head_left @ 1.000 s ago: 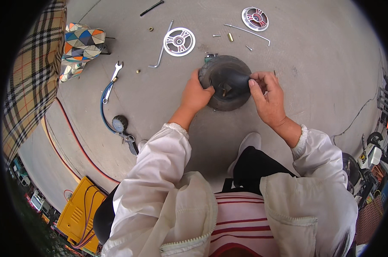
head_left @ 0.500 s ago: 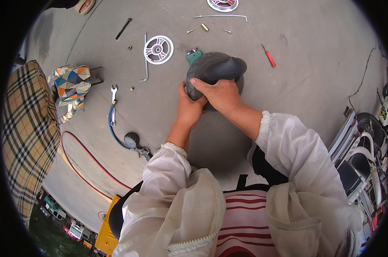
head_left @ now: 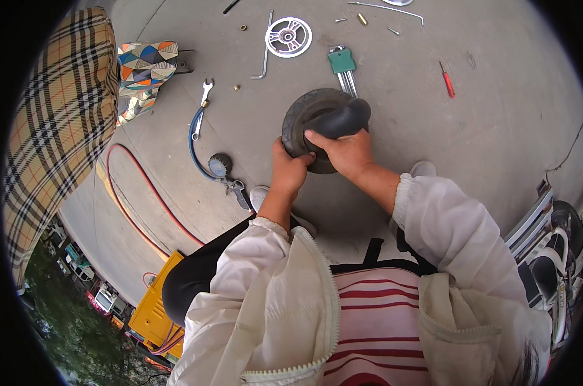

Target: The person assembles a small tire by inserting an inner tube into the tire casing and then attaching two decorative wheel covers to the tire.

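Note:
A small black tyre (head_left: 296, 116) is held above the ground in front of me, its tread showing on the left side. A dark inner tube (head_left: 348, 120) bulges out of it at the upper right. My left hand (head_left: 289, 167) grips the tyre's lower left edge, thumb on the near sidewall and fingers behind. My right hand (head_left: 348, 153) is closed round the inner tube at the tyre's opening, its thumb lying across toward the tyre's middle. Some of the right fingers are hidden. Just beyond the tyre lies a hex key set (head_left: 341, 61) in a green holder.
Farther off lie a silver wheel rim (head_left: 289, 36), a bent metal rod (head_left: 266, 51) and a red screwdriver (head_left: 448, 85). At left are a spanner (head_left: 206, 90), an inflator gauge (head_left: 220, 165), a red hose (head_left: 146, 179) and a yellow box (head_left: 156, 302).
My view has shifted, so the floor items sit higher and more to the right. The tyre now shows more of its side, and my right thumb has moved inward from its left edge.

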`<state>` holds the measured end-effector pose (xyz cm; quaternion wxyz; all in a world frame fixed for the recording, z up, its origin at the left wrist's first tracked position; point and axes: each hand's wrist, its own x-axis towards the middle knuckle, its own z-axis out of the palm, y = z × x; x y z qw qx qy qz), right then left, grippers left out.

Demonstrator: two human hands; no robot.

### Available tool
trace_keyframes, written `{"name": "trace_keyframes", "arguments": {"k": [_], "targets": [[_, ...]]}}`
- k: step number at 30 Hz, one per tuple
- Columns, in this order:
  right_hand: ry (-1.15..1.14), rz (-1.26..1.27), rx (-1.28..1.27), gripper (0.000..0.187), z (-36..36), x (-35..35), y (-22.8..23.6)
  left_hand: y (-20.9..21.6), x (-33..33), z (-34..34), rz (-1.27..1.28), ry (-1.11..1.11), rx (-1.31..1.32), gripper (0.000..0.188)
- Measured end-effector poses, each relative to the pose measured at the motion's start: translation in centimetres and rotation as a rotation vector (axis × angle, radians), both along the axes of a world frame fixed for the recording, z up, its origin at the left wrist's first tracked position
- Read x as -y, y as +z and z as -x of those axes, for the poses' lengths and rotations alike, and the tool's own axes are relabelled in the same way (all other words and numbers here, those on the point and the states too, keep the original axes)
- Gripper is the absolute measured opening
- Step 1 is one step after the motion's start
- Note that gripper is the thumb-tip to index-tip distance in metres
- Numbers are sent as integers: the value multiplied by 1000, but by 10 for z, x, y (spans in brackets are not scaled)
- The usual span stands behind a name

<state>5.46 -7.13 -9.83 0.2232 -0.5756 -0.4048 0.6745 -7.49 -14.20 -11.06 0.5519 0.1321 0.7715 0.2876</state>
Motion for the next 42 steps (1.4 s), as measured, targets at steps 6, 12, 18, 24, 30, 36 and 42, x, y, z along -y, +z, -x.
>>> {"name": "trace_keyframes", "arguments": {"k": [6,12,18,24,30,36,42], "targets": [[-51,-190,127,18,0,13,-36,-2,-7,-7,157,17,-16,69],[570,-320,686,16,-9,6,-20,-1,0,-15,192,89,41,69],[720,-400,798,16,-3,-6,-34,-20,1,-16,121,-47,-140,69],[625,-192,675,20,9,-18,-28,-30,-11,-7,160,-259,-380,80],[663,-217,621,28,1,-19,-31,-17,-21,-4,168,-464,-488,80],[616,-219,522,36,-4,-12,-35,-6,-33,-22,283,-528,-581,80],[596,91,400,39,-4,-8,-32,-5,-36,-34,340,-489,-582,80]]}}
